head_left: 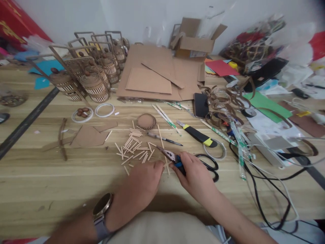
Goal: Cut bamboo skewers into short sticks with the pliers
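My right hand is closed around the handles of long-nose pliers, whose jaws point up and left over the small sticks. Beside it, my left hand is pinched, and a thin pale stick shows at its fingertips, mostly hidden. One long wooden stick passes under the pliers between the hands. Short cut sticks lie in a loose pile just beyond my left hand. Behind the pile are a round cardboard piece with a ridged rim and a pen.
A yellow-black utility knife, black-handled scissors and a tape roll lie right of the pliers. Cardboard sheets and handled stick-covered buckets stand behind. Brown strips, a phone and cables occupy the right.
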Action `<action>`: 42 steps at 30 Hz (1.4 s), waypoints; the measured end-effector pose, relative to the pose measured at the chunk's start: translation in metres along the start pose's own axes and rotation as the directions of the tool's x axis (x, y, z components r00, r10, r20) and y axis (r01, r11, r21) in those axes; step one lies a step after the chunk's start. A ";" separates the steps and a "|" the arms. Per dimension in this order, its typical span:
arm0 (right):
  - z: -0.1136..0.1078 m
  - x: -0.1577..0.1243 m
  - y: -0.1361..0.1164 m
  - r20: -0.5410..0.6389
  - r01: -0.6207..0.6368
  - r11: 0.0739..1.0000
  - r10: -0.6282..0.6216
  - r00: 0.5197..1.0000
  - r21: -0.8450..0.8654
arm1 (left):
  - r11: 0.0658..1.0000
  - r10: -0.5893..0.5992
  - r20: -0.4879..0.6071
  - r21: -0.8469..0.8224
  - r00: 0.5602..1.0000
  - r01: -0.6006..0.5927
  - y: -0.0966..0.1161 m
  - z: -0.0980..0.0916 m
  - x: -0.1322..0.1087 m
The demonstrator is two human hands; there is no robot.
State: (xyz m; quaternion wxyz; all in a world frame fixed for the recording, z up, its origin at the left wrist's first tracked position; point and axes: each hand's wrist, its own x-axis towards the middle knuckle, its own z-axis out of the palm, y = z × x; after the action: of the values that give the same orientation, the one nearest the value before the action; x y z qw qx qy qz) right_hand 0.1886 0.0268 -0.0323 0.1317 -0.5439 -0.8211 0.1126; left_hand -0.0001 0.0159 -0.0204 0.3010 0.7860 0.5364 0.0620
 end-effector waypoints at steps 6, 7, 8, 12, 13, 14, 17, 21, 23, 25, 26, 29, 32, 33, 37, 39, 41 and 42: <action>0.021 0.008 -0.005 -0.060 -0.091 0.996 0.091 0.994 0.005 | 0.993 -0.096 -0.066 0.062 0.993 0.100 0.007 0.003 0.011; 0.025 0.010 -0.007 -0.074 -0.111 0.994 0.111 0.991 0.000 | 0.990 -0.111 -0.084 0.081 0.990 0.118 0.009 0.004 0.013; 0.029 0.013 -0.008 -0.088 -0.130 0.992 0.129 0.988 -0.002 | 0.984 -0.133 -0.093 0.108 0.987 0.143 0.010 0.005 0.015; 0.031 0.021 -0.009 -0.084 -0.179 0.978 0.188 0.979 0.106 | 0.966 -0.194 -0.066 0.161 0.979 0.203 0.004 0.000 0.017; 0.027 0.022 -0.007 -0.038 -0.182 0.966 0.192 0.981 0.185 | 0.984 -0.147 -0.052 0.095 0.988 0.151 -0.002 -0.004 0.015; 0.021 0.023 -0.005 0.021 -0.182 0.944 0.184 0.983 0.276 | 0.996 -0.083 -0.021 -0.025 0.996 0.083 -0.008 -0.009 0.012; -0.003 0.024 0.004 0.169 -0.164 0.839 0.087 0.982 0.519 | 0.808 0.133 0.186 -0.589 0.973 0.002 -0.027 -0.021 0.004; -0.028 0.024 0.006 0.179 -0.127 0.778 0.019 0.984 0.615 | 0.519 0.074 0.229 -0.840 0.971 0.158 -0.033 -0.021 0.004; -0.032 0.022 0.001 0.208 -0.107 0.786 -0.028 0.978 0.608 | 0.417 -0.068 0.206 -0.883 0.976 0.215 -0.027 -0.015 0.009; -0.030 0.021 -0.006 0.252 -0.084 0.808 -0.081 0.964 0.583 | 0.323 -0.100 0.238 -0.910 0.966 0.258 -0.021 -0.010 0.013; -0.027 0.020 -0.009 0.259 -0.070 0.825 -0.094 0.961 0.561 | 0.294 -0.088 0.261 -0.915 0.961 0.275 -0.018 -0.008 0.015; -0.014 0.020 -0.015 0.183 -0.033 0.877 -0.064 0.981 0.480 | 0.238 -0.096 0.285 -0.924 0.954 0.300 -0.012 -0.003 0.015; -0.004 0.020 -0.015 0.119 -0.087 0.879 0.034 0.992 0.470 | 0.188 -0.102 0.319 -0.924 0.942 0.333 -0.012 0.001 0.012; -0.002 0.019 -0.014 0.126 -0.122 0.867 0.069 0.990 0.483 | 0.169 -0.093 0.333 -0.924 0.938 0.344 -0.012 0.003 0.012; 0.003 0.018 -0.014 0.147 -0.215 0.797 0.159 0.976 0.564 | 0.100 -0.118 0.327 -0.935 0.938 0.339 -0.012 0.008 0.011; 0.004 0.017 -0.016 0.132 -0.236 0.767 0.196 0.972 0.597 | 0.097 -0.142 0.309 -0.941 0.940 0.324 -0.011 0.010 0.011; 0.005 0.015 -0.017 0.123 -0.243 0.750 0.213 0.969 0.615 | 0.116 -0.150 0.291 -0.944 0.945 0.309 -0.010 0.011 0.010; 0.005 0.015 -0.017 0.122 -0.239 0.746 0.210 0.970 0.622 | 0.134 -0.147 0.282 -0.944 0.948 0.302 -0.009 0.011 0.010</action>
State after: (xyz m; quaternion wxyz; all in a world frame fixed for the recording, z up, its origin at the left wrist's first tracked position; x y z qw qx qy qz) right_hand 0.1662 0.0337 -0.0303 0.2739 -0.5600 -0.6666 0.4087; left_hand 0.0010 0.0220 -0.0369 0.7713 0.3204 0.4623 0.2980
